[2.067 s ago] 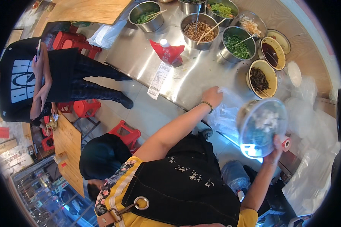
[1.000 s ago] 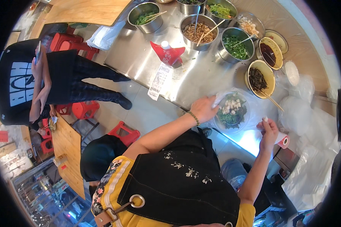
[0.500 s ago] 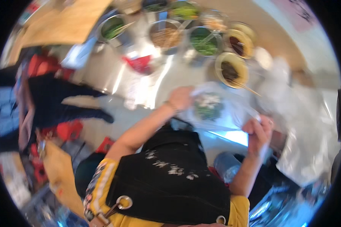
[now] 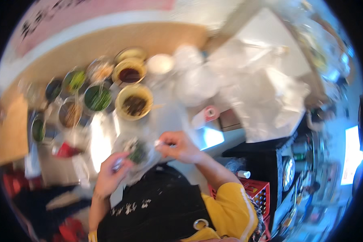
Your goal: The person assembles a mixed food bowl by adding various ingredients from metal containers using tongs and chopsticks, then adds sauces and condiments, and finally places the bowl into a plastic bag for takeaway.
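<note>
On the steel bench [image 4: 105,141]: one clear bag of greens [image 4: 138,151], my left hand [image 4: 109,173] and right hand [image 4: 180,146], fingers pinched on its rim. Blurred view. Best keep the mouth level and both grips even.

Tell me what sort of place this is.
Probably a food stall or small eatery's prep counter: a steel counter carries a cluster of topping bowls, and both hands hold a clear bag of food.

Steel counter [image 4: 103,147] glaring with reflected light; beige wall [image 4: 109,40] behind it, wooden board [image 4: 8,129] at its left end, red crate [image 4: 256,193] below its right end.
</note>
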`<state>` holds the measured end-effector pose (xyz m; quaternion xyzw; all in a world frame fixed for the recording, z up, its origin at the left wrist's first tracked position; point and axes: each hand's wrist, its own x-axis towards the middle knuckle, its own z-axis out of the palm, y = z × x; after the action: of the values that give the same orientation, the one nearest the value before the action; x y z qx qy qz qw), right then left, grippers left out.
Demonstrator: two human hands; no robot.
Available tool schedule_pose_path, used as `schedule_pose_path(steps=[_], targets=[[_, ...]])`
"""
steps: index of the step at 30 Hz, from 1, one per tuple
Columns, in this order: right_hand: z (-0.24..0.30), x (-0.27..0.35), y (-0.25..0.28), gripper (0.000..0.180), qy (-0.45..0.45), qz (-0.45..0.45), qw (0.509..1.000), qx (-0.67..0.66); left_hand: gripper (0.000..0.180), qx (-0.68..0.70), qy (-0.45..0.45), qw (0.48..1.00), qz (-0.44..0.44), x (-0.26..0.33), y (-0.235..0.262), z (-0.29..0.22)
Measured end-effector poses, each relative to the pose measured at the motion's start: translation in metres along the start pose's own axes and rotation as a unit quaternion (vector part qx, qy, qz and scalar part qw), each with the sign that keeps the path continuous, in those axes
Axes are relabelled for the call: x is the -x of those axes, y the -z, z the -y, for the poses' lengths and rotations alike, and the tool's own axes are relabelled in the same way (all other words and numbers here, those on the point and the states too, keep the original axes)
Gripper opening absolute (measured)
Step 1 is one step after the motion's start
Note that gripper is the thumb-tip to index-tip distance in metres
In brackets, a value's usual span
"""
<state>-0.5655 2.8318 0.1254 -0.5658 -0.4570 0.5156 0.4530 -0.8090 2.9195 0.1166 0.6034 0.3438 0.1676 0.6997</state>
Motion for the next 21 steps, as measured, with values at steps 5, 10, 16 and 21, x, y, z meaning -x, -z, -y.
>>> schedule_pose_path(steps=[5, 10, 16, 21], targets=[[0.001, -0.009, 0.040, 0.015, 0.046, 0.072, 0.986, 0.142, 0.030, 0.060, -0.140, 0.971, -0.185, -0.029, 0.020, 0.004], [0.098, 0.046, 0.117, 0.021, 0.126, -0.195, 0.925, 0.301, 0.024, 0.002, -0.149, 0.982, -0.115, -0.050, 0.003, 0.003], [0.235, 0.114, 0.220, 0.010, 0.348, -0.547, 0.678, 0.345, 0.019, 0.057, -0.136, 0.975, -0.165, -0.057, 0.015, -0.007], [0.355, 0.152, 0.381, 0.018, 0.212, -0.595, 0.589, 0.505, 0.017, 0.045, -0.121, 0.977, -0.169, -0.069, -0.012, -0.012]])
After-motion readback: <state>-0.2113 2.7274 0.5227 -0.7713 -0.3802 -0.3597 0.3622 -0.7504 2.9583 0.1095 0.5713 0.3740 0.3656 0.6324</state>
